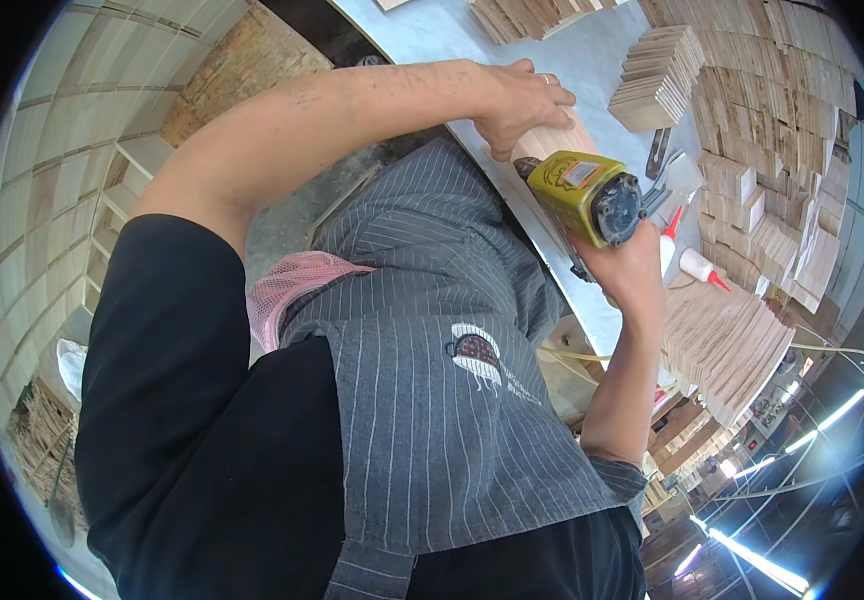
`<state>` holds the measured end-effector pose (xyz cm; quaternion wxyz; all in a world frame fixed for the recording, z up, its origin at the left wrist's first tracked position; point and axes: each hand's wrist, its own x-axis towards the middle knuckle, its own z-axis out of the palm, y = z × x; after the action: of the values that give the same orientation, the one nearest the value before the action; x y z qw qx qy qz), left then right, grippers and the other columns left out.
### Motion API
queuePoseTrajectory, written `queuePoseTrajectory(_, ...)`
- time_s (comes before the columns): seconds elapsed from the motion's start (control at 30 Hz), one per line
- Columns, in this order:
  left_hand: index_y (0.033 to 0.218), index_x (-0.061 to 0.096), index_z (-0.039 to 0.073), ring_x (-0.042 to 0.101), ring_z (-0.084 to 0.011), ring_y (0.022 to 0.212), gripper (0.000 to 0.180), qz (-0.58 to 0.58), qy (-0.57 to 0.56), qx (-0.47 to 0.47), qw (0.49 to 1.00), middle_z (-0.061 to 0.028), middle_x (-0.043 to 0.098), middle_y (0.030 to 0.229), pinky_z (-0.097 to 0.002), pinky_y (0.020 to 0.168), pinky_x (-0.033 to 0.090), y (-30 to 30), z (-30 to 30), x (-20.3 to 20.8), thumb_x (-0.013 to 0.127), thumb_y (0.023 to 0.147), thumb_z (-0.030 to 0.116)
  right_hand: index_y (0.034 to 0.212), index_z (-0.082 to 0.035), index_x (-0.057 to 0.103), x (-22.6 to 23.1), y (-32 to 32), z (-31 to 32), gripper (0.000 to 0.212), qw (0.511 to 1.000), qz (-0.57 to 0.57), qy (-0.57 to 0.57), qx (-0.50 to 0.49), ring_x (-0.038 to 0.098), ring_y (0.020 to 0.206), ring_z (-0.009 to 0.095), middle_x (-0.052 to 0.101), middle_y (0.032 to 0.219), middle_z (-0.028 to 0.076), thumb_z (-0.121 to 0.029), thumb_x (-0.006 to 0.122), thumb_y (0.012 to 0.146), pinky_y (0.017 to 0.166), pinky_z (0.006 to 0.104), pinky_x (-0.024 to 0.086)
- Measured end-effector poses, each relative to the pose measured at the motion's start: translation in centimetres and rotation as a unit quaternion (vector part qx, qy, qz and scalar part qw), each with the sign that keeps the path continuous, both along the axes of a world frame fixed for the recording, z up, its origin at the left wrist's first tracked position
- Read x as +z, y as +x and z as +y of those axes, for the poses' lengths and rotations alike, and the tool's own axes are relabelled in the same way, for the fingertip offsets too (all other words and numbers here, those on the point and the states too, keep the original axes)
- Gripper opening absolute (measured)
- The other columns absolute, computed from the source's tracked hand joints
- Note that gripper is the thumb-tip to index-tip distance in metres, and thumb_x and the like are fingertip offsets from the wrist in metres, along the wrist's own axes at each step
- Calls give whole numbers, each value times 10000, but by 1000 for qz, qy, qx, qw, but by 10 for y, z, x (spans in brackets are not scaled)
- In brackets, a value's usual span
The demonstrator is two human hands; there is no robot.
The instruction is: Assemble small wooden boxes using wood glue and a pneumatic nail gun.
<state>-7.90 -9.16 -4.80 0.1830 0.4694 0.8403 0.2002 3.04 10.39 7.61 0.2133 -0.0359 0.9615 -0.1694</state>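
My right hand (624,268) is wrapped round the handle of a yellow-green and black nail gun (574,182). The tool's nose lies close to a pale wooden piece (574,136) at the table's near edge. Over the far side of that wood bends my left hand (530,108), its fingers curled down and gripping it; a ring shows on one finger. The contact between the nose and the wood is partly hidden by the gun's body.
The light tabletop (592,62) carries stacked wooden slats (656,78) at the back and more stacks (727,340) to the right. Two white glue bottles with red tips (694,264) stand or lie beside the gun. Wooden panels (82,160) rise at the left.
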Motion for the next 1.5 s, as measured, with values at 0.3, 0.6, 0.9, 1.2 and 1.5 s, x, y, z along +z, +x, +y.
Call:
queuePoseTrajectory(0.3, 1202, 609, 26, 522, -399, 1181, 631, -143, 75, 228, 960, -240, 561, 1204, -491, 1000, 445, 36, -37, -28, 773, 782, 468, 966, -3, 740, 14, -13, 7, 313, 998, 61, -35, -1, 751, 828, 318, 751, 865, 172, -182, 827, 724, 734, 387, 578)
queuePoseTrajectory(0.6, 903, 685, 7, 633, -427, 963, 444, -235, 143, 330, 903, -225, 687, 911, -527, 893, 487, 81, -5, -31, 509, 1030, 394, 1076, 12, 739, 8, -45, 2, 406, 999, 24, 29, 2, 762, 913, 280, 769, 965, 175, -223, 850, 764, 812, 380, 576)
queuePoseTrajectory(0.9, 965, 675, 23, 637, -425, 1004, 419, -257, 115, 311, 908, -230, 690, 956, -530, 901, 494, 77, -5, -27, 472, 1053, 378, 956, 1, 744, 6, -46, 1, 288, 998, 52, -7, 33, 754, 822, 313, 754, 856, 174, -173, 820, 739, 719, 388, 580)
queuePoseTrajectory(1.2, 1026, 685, 17, 649, -429, 1053, 433, -258, 111, 300, 912, -249, 703, 1011, -539, 932, 496, 79, -10, -21, 426, 1062, 363, 1061, 14, 736, 10, -58, 6, 387, 1000, 17, 12, -17, 731, 754, 208, 765, 897, 132, -194, 848, 754, 713, 349, 564)
queuePoseTrajectory(1.5, 1002, 657, 28, 640, -441, 1025, 416, -267, 126, 305, 905, -244, 698, 978, -552, 906, 488, 80, -11, -21, 426, 1060, 369, 1122, 3, 721, 1, -72, 26, 439, 998, 23, 26, -59, 672, 645, 151, 747, 844, 92, -232, 848, 774, 638, 319, 539)
